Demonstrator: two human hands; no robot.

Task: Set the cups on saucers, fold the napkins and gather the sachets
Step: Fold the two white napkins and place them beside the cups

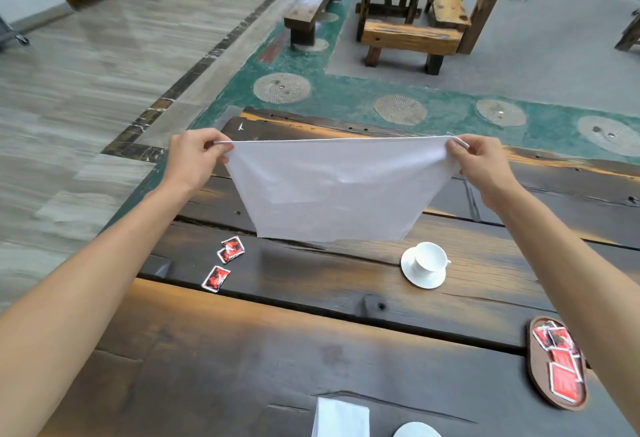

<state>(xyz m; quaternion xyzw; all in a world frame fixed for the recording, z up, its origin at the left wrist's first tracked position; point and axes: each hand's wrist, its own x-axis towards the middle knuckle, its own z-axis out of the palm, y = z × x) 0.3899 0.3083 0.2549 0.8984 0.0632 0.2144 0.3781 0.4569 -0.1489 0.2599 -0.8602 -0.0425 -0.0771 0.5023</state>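
While the napkin (pixel 332 190) is hanging in the air above the worktop (pixel 277 350), both hands are holding it by its top corners. At far left, three loose sachets (pixel 225 263) are lying on the dark planks, below and left of the cloth's lower edge. The left hand (pixel 194 156) is pinching the left corner, its fingers (pixel 216 147) curled tightly on the hem. The napkin's top edge is running taut and level from one hand to the other, so its long axis is lying left to right, and the cloth is drooping from there toward the person. Each hand is equally near its own corner; the fold, in all likelihood, is turning on bringing these two corners together or laying the sheet flat. Below the cloth's right part, a cup (pixel 429 258) is sitting on a saucer (pixel 420 277). The right hand (pixel 481 163) is gripping the right corner in the same closed pinch. At near right, an oval tray (pixel 540 384) is holding more sachets. A folded napkin (pixel 341 417) is lying at the near edge.
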